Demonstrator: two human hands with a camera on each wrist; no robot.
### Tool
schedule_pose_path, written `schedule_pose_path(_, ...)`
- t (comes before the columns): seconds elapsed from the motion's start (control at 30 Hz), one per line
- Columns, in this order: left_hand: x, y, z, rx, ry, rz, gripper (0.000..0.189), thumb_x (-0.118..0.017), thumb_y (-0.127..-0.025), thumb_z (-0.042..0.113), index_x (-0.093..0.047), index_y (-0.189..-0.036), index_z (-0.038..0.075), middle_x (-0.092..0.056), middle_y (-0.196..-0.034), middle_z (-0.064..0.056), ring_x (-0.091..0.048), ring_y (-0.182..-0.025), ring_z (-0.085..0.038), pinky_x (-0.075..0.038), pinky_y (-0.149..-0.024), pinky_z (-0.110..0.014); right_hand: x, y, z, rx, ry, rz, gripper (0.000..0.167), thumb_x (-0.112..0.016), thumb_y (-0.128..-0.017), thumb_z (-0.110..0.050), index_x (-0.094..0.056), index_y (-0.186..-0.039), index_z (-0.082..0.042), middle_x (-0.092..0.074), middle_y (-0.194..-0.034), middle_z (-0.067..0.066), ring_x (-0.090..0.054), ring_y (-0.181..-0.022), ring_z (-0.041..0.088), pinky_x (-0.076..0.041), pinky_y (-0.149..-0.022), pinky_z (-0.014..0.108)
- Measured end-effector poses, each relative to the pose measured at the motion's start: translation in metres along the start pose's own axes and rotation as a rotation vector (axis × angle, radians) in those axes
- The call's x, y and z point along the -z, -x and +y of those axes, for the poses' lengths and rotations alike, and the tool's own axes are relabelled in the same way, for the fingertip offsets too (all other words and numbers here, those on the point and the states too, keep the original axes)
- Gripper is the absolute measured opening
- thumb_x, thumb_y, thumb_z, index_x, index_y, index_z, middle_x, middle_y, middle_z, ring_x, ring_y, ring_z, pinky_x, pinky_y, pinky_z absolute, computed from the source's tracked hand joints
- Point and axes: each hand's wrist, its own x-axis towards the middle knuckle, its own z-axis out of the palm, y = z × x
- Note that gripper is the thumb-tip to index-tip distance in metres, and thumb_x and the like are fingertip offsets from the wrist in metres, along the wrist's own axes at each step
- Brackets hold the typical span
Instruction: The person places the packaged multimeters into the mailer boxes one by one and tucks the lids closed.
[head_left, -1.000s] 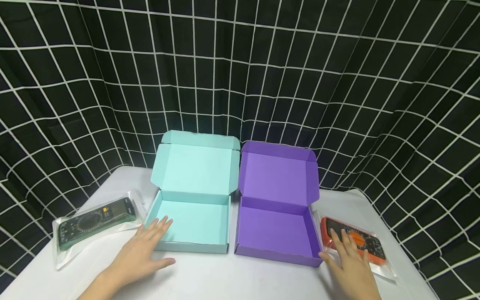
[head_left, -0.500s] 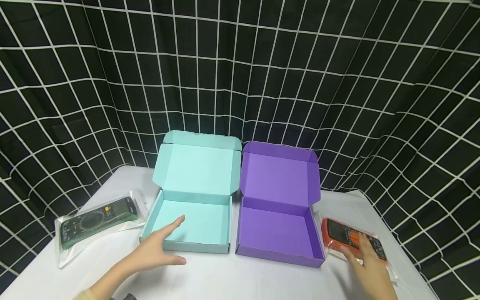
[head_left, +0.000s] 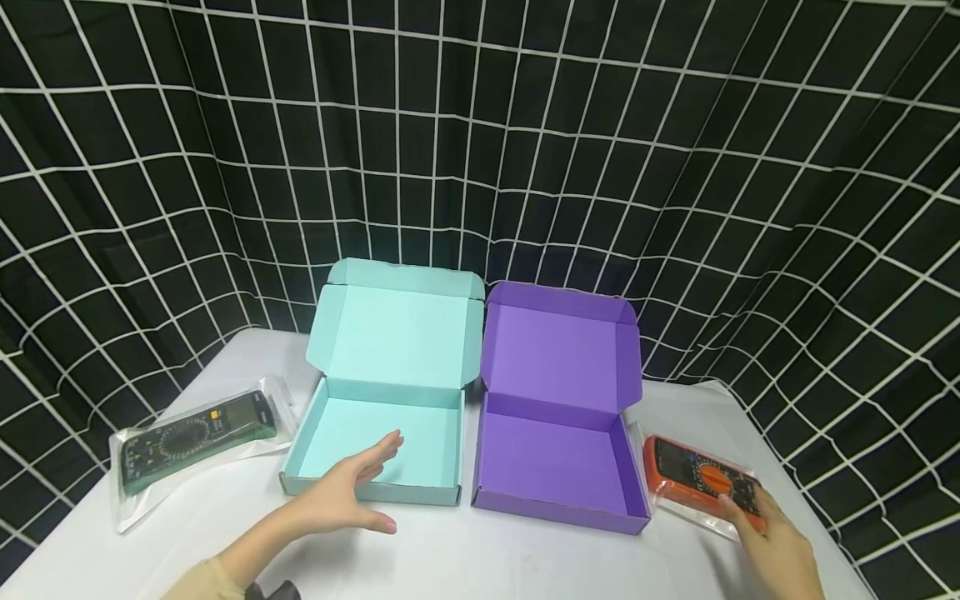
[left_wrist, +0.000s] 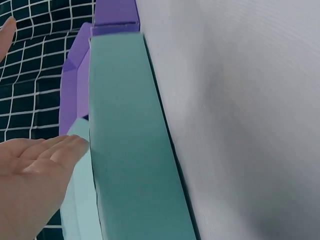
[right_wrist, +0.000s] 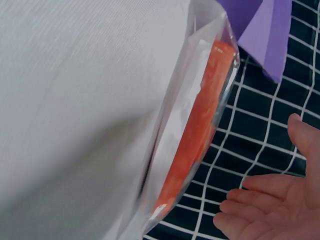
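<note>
My left hand point(head_left: 337, 492) hovers over the front wall of the teal box point(head_left: 372, 495), fingers straight, thumb held apart, nothing in it. In the left wrist view its fingertips overlap the top edge of the box front point(left_wrist: 132, 135). At the right, my right hand point(head_left: 780, 546) is by the near right end of an orange multimeter point(head_left: 693, 477) in a clear plastic bag. The right wrist view shows that hand point(right_wrist: 275, 200) with extended fingers and a raised thumb, beside the bagged multimeter point(right_wrist: 197, 127). Part of the meter's right end is hidden behind the hand.
A purple box point(head_left: 555, 517) stands with its lid up beside the teal one, whose lid point(head_left: 397, 337) is also raised. At the left lies a dark green multimeter point(head_left: 195, 442) in a clear bag. A black gridded curtain point(head_left: 480, 167) encloses the white table point(head_left: 510, 567).
My left hand has moved right along the teal box front and turned on its side. My right hand has slid right, from over the orange multimeter's dial to its end.
</note>
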Motion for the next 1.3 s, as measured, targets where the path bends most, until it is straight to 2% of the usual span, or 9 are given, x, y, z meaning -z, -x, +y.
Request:
schedule_pose_path(0.23,-0.009,-0.014,-0.001,0.025,0.162,-0.039,0.105,-0.082,-0.077,0.01,-0.01,-0.148,-0.015,-0.02,-0.151,-0.036,-0.023,-0.137,-0.053,-0.027,-0.11,-0.048,0.004,0.001,0.009,-0.105,-0.02,-0.004,0.075,-0.037,-0.103,-0.043,-0.027,-0.135,0.024,-0.024,-0.14,0.043,-0.026,-0.128,0.061,-0.024,-0.107,0.069)
schedule_pose_path(0.47,-0.018,-0.025,0.003,0.069,0.331,-0.085,0.104,-0.08,-0.077,0.006,-0.008,-0.148,-0.015,-0.016,-0.152,-0.036,-0.021,-0.139,-0.051,-0.031,-0.113,-0.035,0.003,-0.002,0.018,-0.223,-0.052,-0.049,0.08,-0.032,-0.101,-0.049,-0.025,-0.136,0.023,-0.024,-0.137,0.045,-0.029,-0.125,0.063,-0.028,-0.106,0.068)
schedule_pose_path(0.67,-0.026,-0.036,0.009,0.119,0.403,-0.123,0.102,-0.078,-0.077,0.0,-0.007,-0.149,-0.014,-0.015,-0.153,-0.034,-0.021,-0.14,-0.047,-0.032,-0.113,-0.034,0.003,-0.007,0.028,-0.238,-0.067,-0.104,0.083,-0.029,-0.101,-0.05,-0.025,-0.131,0.028,-0.027,-0.132,0.049,-0.03,-0.121,0.066,-0.03,-0.103,0.07)
schedule_pose_path(0.83,-0.033,-0.049,0.013,0.187,0.465,-0.131,0.1,-0.075,-0.076,-0.007,-0.008,-0.15,-0.012,-0.014,-0.155,-0.031,-0.019,-0.142,-0.043,-0.031,-0.113,-0.036,0.002,-0.01,0.031,-0.238,-0.084,-0.125,0.084,-0.027,-0.101,-0.049,-0.023,-0.13,0.03,-0.025,-0.13,0.05,-0.029,-0.12,0.067,-0.03,-0.102,0.07)
schedule_pose_path(1.03,-0.042,-0.068,0.015,0.26,0.485,-0.12,0.102,-0.073,-0.074,-0.012,-0.006,-0.151,-0.01,-0.009,-0.156,-0.03,-0.015,-0.144,-0.041,-0.026,-0.115,-0.041,0.001,-0.011,0.029,-0.255,-0.112,-0.123,0.084,-0.027,-0.101,-0.049,-0.021,-0.132,0.03,-0.022,-0.133,0.05,-0.027,-0.122,0.066,-0.027,-0.105,0.069)
schedule_pose_path(1.3,-0.051,-0.09,0.016,0.344,0.428,-0.102,0.106,-0.073,-0.071,-0.014,-0.001,-0.148,-0.014,-0.005,-0.155,-0.033,-0.013,-0.143,-0.043,-0.021,-0.116,-0.046,-0.001,-0.012,0.028,-0.252,-0.131,-0.125,0.085,-0.025,-0.101,-0.05,-0.019,-0.133,0.029,-0.02,-0.135,0.05,-0.024,-0.124,0.066,-0.024,-0.107,0.069)
